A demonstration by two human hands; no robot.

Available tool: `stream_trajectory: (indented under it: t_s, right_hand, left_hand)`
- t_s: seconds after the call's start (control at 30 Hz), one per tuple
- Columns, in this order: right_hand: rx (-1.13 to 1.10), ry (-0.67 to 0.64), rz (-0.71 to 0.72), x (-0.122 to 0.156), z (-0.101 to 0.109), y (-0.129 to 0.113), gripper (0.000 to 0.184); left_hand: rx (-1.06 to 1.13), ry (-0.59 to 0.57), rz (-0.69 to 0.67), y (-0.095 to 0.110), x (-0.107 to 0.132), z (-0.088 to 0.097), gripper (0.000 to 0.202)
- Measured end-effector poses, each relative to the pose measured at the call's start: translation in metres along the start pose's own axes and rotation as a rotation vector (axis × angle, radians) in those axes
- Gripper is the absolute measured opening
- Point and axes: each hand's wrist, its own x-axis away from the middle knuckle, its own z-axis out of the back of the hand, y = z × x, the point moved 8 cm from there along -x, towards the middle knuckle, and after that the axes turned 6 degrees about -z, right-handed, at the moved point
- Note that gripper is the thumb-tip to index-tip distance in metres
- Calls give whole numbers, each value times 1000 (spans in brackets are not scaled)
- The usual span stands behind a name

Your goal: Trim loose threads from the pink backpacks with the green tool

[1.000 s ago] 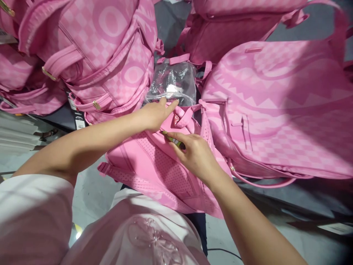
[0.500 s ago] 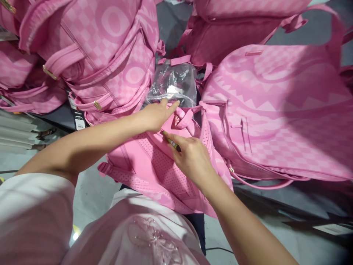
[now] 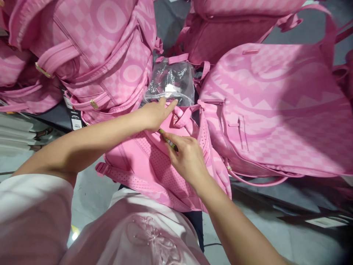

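My right hand (image 3: 187, 152) has its fingers closed round a slim green tool (image 3: 169, 141), its tip on or just above the upper part of a pink backpack (image 3: 132, 154), right beside my left hand (image 3: 154, 114). On that left hand two fingers are spread apart; whether the others pinch cloth underneath, I can't tell. The backpack lies across the near edge of the worktop (image 3: 168, 22), its lower end hanging past that edge toward my lap. That overhang is my first worry: if my left hand eased off, the weight could drag the backpack down and jerk the tip sideways. A leftward slip could catch my own knuckles, so close do they sit. If the tip is sharp, which I can't make out, pressing hard could scar the cloth. The strap loop (image 3: 185, 118) nearby could snag a spread finger.
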Motion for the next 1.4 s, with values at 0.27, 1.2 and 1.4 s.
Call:
stream_trajectory:
  t_s: [0.27, 1.2, 1.4]
  right_hand:
    - [68, -25, -42, 0, -1, -5, 31]
    - [13, -80, -60, -5, -4, -4, 36]
    - [51, -91, -15, -3, 15, -11, 29]
  left_hand:
    - [-2, -18, 5, 0, 1, 0, 107]
    - [19, 97, -2, -3, 2, -2, 108]
    - [29, 186, -8, -1, 11, -1, 92]
